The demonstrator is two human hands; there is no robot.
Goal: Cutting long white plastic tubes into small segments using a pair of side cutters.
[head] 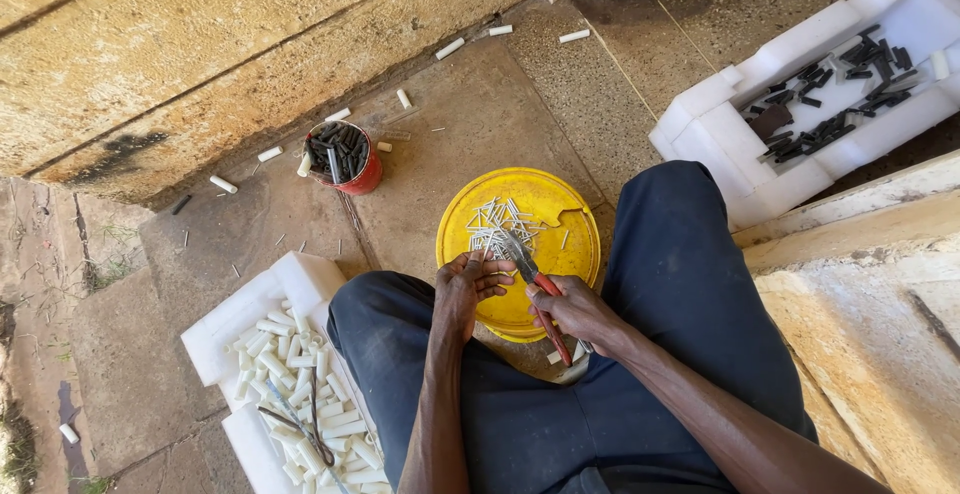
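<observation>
Two white foam trays are set within arm's reach on either side of the seated person: the one at the upper right (700, 129) is loaded with short black pieces (830, 94), the one at the lower left (240, 319) with short white tubes (300, 374), so the two kinds appear to be kept sorted apart. A pair of dark-handled cutters (310, 424) is laid on top of the white tubes. Between the knees, directly under the hands, an upturned yellow bucket lid (560, 214) is placed as a work surface, and a heap of thin pale slivers (495, 224) is gathered on it, probably so that offcuts are caught in one spot. A small red tin (365, 179), filled with dark pieces standing on end, is kept a little farther off on the concrete floor, with stray white tubes scattered around it. The red-handled pliers (545, 299) are gripped in the right hand (580, 314), which is closed around the handles, the metal nose pointed over the lid toward the other hand. The left hand (465, 289) is curled loosely at the lid's near edge, its fingertips brought together beside the nose of the pliers as if a small piece is pinched there; whether anything is actually held cannot be told.
</observation>
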